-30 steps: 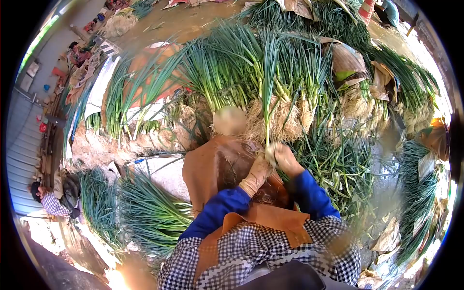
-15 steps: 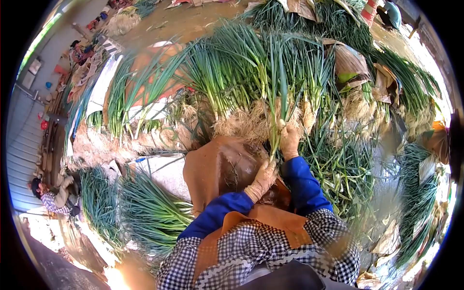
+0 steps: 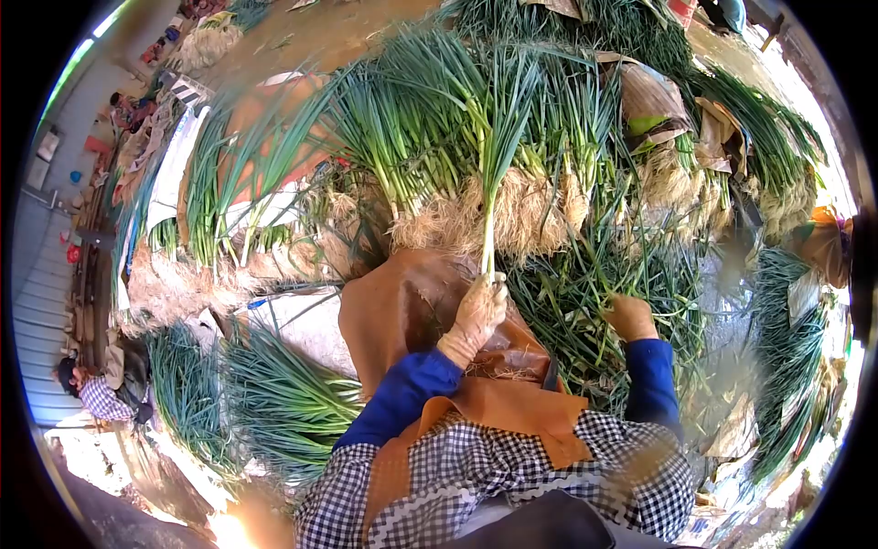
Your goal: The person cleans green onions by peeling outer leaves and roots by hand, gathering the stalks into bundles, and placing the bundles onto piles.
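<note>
- Evidently, the work is partway through: one slim bunch of green onions is being handled, with plenty more lying around it.
- The left hand is closed around the pale lower end of that bunch, which points away from the body, beyond the brown sheet over the lap, its leaves overlapping the row behind.
- The right hand is apart from the bunch, curled at the heap of loose leaves; whether its fingers grip a strip cannot be told.
- Done, as far as one can judge: the heap looks like leaves already pulled off, and the tidy bundle on the left, beside the lap, may have been gone over, though its root ends are not plain to see.
- Left, by the look of it: the long row of onions beyond the sheet, with shaggy roots attached. The held bunch's own bottom is hidden in the fist, so how finished it is remains unclear.
</note>
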Available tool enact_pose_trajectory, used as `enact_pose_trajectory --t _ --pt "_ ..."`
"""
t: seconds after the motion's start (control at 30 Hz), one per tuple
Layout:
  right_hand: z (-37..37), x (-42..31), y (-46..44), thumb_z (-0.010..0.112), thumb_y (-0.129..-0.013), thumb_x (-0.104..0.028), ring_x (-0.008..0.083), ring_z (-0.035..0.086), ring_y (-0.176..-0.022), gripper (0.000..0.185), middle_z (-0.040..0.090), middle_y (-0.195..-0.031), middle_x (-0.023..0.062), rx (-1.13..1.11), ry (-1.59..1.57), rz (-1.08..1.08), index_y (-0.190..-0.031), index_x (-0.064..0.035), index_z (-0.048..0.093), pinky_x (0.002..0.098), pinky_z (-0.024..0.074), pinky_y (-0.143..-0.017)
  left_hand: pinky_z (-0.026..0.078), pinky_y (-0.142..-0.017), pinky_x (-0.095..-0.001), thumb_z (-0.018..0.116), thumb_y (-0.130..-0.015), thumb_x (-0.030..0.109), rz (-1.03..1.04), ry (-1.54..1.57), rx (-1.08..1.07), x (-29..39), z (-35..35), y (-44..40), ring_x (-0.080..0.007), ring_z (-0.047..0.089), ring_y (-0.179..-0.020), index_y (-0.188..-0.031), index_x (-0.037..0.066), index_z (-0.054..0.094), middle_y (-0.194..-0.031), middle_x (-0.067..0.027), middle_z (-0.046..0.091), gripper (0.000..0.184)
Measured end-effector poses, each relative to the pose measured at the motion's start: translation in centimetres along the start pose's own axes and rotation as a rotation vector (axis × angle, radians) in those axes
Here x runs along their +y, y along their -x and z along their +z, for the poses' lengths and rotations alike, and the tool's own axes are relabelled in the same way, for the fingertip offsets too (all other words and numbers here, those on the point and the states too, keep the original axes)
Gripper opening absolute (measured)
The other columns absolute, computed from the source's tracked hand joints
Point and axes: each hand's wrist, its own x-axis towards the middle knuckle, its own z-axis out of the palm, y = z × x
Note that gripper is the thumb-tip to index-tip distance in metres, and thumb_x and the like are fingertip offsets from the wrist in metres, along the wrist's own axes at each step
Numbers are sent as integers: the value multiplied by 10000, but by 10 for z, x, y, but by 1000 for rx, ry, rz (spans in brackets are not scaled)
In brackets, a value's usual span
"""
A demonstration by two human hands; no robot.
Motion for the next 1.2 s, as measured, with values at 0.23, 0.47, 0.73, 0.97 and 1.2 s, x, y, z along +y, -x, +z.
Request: enact_pose_trajectory --t 0.23,0.47,0.73,0.97,1.2 --pt "-58 -191 -72 413 -921 -418 105 443 -537 435 518 -649 -32 -101 -1916 -263 -874 -42 626 252 401 -533 259 -377 -215 358 -952 250 -191 436 -275 2 37 22 -80 290 -427 -981 37 499 -615 -2 350 257" --pt "-17 -200 -69 505 -866 -363 357 524 -528 411 561 -618 192 563 -751 -48 -626 -40 588 395 429 -524 263 -353 -202 397 -932 328 -17 -5 384 -6 12 23 -80 337 -428 -883 117 473 -611 21 372 230" --pt "-19 -99 -34 522 -845 -434 205 622 -658 356 635 -697 85 -57 -418 -174 -860 -101 647 369 486 -654 298 -363 -190 494 -899 121 258 -228 335 -3 18 22 -45 378 -461 -934 87 426 -760 -41 544 84" --pt "-39 -162 -85 520 -889 -179 49 476 -577 276 593 -771 8 -104 -1776 -282 -1121 -29 509 168 382 -506 284 -348 -175 451 -923 144 476 -539 326 -4 36 23 -38 354 -424 -908 89 422 -716 -40 536 64" --pt "-48 -199 -89 560 -866 -162 94 553 -705 171 579 -797 18 -169 -2067 -362 -973 -29 548 218 470 -626 345 -456 -171 485 -917 220 624 -599 404 2 38 26 -45 407 -516 -903 88 449 -651 -14 511 138"
